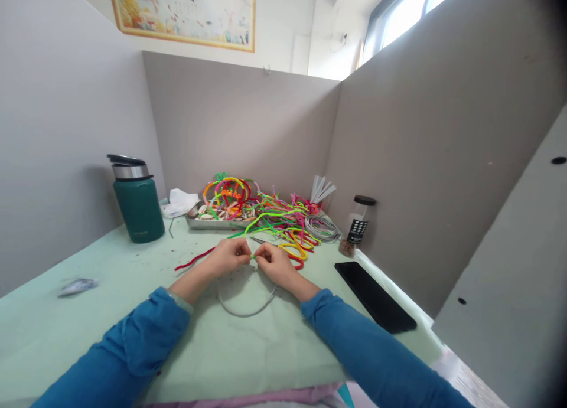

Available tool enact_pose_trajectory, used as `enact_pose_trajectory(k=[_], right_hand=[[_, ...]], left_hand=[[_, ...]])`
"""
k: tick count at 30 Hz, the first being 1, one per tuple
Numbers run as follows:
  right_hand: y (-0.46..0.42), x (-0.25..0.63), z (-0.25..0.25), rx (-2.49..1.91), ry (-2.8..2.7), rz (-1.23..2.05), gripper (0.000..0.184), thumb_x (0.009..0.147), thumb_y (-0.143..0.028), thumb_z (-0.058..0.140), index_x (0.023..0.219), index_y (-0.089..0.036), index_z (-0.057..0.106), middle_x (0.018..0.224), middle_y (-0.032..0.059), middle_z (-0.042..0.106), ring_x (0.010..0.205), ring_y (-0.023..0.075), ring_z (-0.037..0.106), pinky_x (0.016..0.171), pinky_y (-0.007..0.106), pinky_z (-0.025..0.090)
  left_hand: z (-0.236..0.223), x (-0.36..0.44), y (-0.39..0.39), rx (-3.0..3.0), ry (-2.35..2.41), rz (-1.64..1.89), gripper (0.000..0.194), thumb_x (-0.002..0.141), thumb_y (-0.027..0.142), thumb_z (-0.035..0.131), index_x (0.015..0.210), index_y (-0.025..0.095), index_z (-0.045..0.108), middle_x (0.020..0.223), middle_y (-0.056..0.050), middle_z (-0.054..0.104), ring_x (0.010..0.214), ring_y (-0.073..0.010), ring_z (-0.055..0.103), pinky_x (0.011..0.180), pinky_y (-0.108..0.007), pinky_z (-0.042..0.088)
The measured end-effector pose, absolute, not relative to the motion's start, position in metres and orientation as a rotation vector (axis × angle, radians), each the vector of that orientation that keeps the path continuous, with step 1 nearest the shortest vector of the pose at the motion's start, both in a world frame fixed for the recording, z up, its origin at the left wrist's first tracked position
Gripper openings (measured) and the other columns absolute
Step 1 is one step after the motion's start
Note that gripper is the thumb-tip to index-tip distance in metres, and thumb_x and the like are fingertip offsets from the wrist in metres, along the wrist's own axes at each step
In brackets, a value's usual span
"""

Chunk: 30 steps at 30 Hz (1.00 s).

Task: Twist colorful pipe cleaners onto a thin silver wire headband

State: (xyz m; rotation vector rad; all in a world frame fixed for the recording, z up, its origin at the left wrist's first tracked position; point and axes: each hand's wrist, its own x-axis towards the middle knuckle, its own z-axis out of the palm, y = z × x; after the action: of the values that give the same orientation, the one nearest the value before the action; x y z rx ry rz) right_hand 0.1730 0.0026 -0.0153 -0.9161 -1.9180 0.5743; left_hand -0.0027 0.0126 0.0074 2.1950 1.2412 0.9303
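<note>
My left hand [229,257] and my right hand [278,266] meet above the middle of the table, both closed in a pinch. A small bit of green pipe cleaner [253,256] shows between the fingertips. Below them curves a thin grey wire hoop [248,315]; its upper ends disappear behind my hands, so I cannot tell if the fingers grip it too. A red pipe cleaner [194,260] reaches out left of my left hand. Just behind my right hand lie scissors [264,241], partly hidden, near yellow and red loops.
A metal tray [221,224] holds pipe-cleaner hoops and small pieces. Beside it lie a heap of pipe cleaners [283,210] and a grey wire coil [322,228]. A green bottle [139,210] stands left; a jar [357,228] and a black phone [375,296] are right.
</note>
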Motion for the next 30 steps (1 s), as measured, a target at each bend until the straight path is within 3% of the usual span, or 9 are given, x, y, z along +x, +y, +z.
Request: enact_pose_trajectory(k=[12, 18, 30], right_hand=[[0.0029, 0.1729, -0.0153, -0.904, -1.942, 0.55, 0.009, 0.073, -0.018, 0.047, 0.079, -0.017, 0.054, 0.066, -0.0013, 0.056, 0.058, 0.0101, 0.049, 0.053, 0.02, 0.034], [0.0029, 0.1735, -0.0162, -0.866, -1.993, 0.501, 0.017, 0.075, -0.018, 0.045, 0.089, -0.019, 0.055, 0.066, -0.0023, 0.054, 0.058, 0.0097, 0.046, 0.053, 0.02, 0.032], [-0.0003, 0.1745, -0.0127, -0.887, -2.095, 0.48, 0.019, 0.074, -0.015, 0.045, 0.088, -0.02, 0.057, 0.063, -0.0037, 0.052, 0.055, 0.0087, 0.043, 0.052, 0.019, 0.029]], left_hand=[[0.0058, -0.0024, 0.0153, 2.128, 1.202, 0.958, 0.017, 0.062, 0.028, 0.059, 0.073, 0.014, 0.057, 0.062, 0.002, 0.058, 0.056, -0.0099, 0.051, 0.053, -0.019, 0.038], [0.0044, -0.0002, 0.0154, 2.068, 1.133, 0.948, 0.017, 0.063, 0.024, 0.059, 0.076, 0.015, 0.053, 0.063, 0.002, 0.059, 0.059, -0.0108, 0.055, 0.055, -0.021, 0.041], [0.0074, 0.0029, 0.0081, 2.099, 1.11, 0.922, 0.022, 0.065, 0.023, 0.057, 0.086, 0.016, 0.052, 0.077, -0.001, 0.062, 0.067, -0.0128, 0.059, 0.056, -0.021, 0.044]])
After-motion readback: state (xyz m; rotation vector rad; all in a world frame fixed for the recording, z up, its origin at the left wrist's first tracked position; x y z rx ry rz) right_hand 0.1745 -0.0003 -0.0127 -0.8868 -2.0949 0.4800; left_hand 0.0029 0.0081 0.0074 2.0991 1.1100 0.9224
